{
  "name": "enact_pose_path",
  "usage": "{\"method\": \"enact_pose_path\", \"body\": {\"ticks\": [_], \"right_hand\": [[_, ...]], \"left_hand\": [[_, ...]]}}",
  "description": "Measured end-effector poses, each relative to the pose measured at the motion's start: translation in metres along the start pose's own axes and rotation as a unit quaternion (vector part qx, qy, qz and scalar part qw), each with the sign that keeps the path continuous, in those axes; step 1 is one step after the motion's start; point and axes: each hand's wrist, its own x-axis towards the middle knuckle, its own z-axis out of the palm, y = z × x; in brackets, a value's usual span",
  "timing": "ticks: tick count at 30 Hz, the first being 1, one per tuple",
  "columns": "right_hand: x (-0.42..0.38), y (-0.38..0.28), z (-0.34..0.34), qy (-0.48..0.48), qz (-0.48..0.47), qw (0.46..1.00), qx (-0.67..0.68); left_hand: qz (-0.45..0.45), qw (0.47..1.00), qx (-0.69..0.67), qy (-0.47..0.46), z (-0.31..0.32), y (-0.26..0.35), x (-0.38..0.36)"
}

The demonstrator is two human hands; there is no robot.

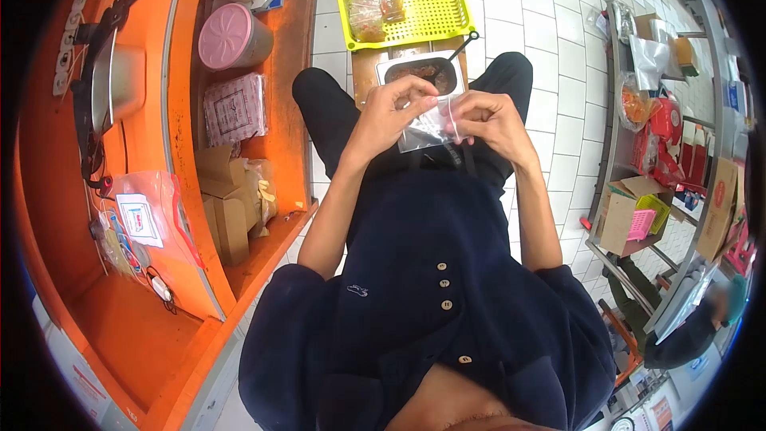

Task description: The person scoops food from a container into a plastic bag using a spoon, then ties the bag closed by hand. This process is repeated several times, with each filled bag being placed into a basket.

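Observation:
In front of my lap I hold a small clear plastic bag (423, 137) between both hands. My left hand (392, 114) pinches its upper left edge with thumb and forefinger. At its right side, the fingers of my right hand (491, 121) are closed on the film. Just beyond the bag is a metal pan (383, 72) with dark reddish-brown food (408, 72) in it. A black-handled utensil (461, 48) leans out over the pan's far right rim. What the bag contains, if anything, I cannot make out.
A yellow-green basket (435, 12) with filled clear bags (367, 14) stands beyond the pan. To the left, orange shelving (279, 56) holds pink-lidded tubs (227, 38) and cardboard boxes (227, 215). A metal rack (610, 112) with goods and another person (690, 331) are at right.

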Motion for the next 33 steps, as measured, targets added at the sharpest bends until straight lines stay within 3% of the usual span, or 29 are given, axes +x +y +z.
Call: {"method": "enact_pose_path", "body": {"ticks": [2,4,6,8,12,15,16,17,19,21,22,23,25,26,28,29,31,33], "right_hand": [[0.000,0.001,-0.005,-0.077,0.009,0.996,-0.048],[-0.001,-0.002,-0.001,-0.062,0.028,0.995,-0.071],[0.002,-0.001,0.003,-0.051,0.045,0.993,-0.096],[0.003,0.008,0.003,-0.004,-0.058,0.963,-0.262],[0.005,-0.002,0.018,0.002,-0.063,0.958,-0.279],[0.008,-0.003,0.031,-0.003,-0.011,0.942,-0.334],[0.008,-0.002,0.036,0.004,-0.063,0.921,-0.384],[0.009,0.000,0.038,0.011,-0.116,0.895,-0.431],[0.020,0.003,0.036,-0.011,-0.140,0.891,-0.431],[0.039,0.004,0.028,0.040,-0.272,0.852,-0.445],[0.054,0.004,0.020,0.074,-0.262,0.836,-0.476],[0.070,0.005,0.008,0.091,-0.278,0.806,-0.514],[0.101,0.017,-0.019,0.089,-0.296,0.712,-0.631],[0.112,0.026,-0.032,0.093,-0.297,0.710,-0.632],[0.128,0.037,-0.048,0.023,-0.180,0.606,-0.774],[0.131,0.039,-0.052,0.022,-0.183,0.603,-0.776],[0.133,0.034,-0.050,-0.070,-0.036,0.615,-0.784],[0.124,0.042,-0.053,-0.079,-0.086,0.611,-0.783]], "left_hand": [[-0.018,0.999,0.030,-0.017,-0.002,0.007,-0.002],[-0.034,0.997,0.060,-0.030,-0.007,0.006,-0.004],[0.110,0.970,0.202,-0.077,-0.011,0.003,-0.005],[0.126,0.961,0.236,-0.070,-0.008,0.012,-0.014],[0.158,0.932,0.323,-0.045,-0.004,0.012,-0.020],[0.151,0.935,0.321,-0.025,-0.005,0.010,-0.023],[0.150,0.935,0.321,-0.023,-0.005,0.007,-0.025],[0.130,0.941,0.312,-0.008,-0.006,0.002,-0.027],[0.111,0.947,0.303,0.008,-0.012,-0.005,-0.032],[0.070,0.966,0.237,0.073,-0.025,-0.010,-0.039],[0.038,0.966,0.235,0.102,-0.033,-0.015,-0.044],[0.039,0.966,0.235,0.102,-0.040,-0.025,-0.048],[-0.023,0.986,0.101,0.129,-0.051,-0.054,-0.054],[-0.032,0.990,0.057,0.124,-0.054,-0.065,-0.055],[-0.041,0.991,-0.010,0.129,-0.053,-0.083,-0.056],[-0.056,0.986,-0.078,0.137,-0.052,-0.092,-0.057],[-0.061,0.981,-0.108,0.150,-0.049,-0.102,-0.056],[-0.068,0.974,-0.139,0.163,-0.045,-0.110,-0.053]]}}
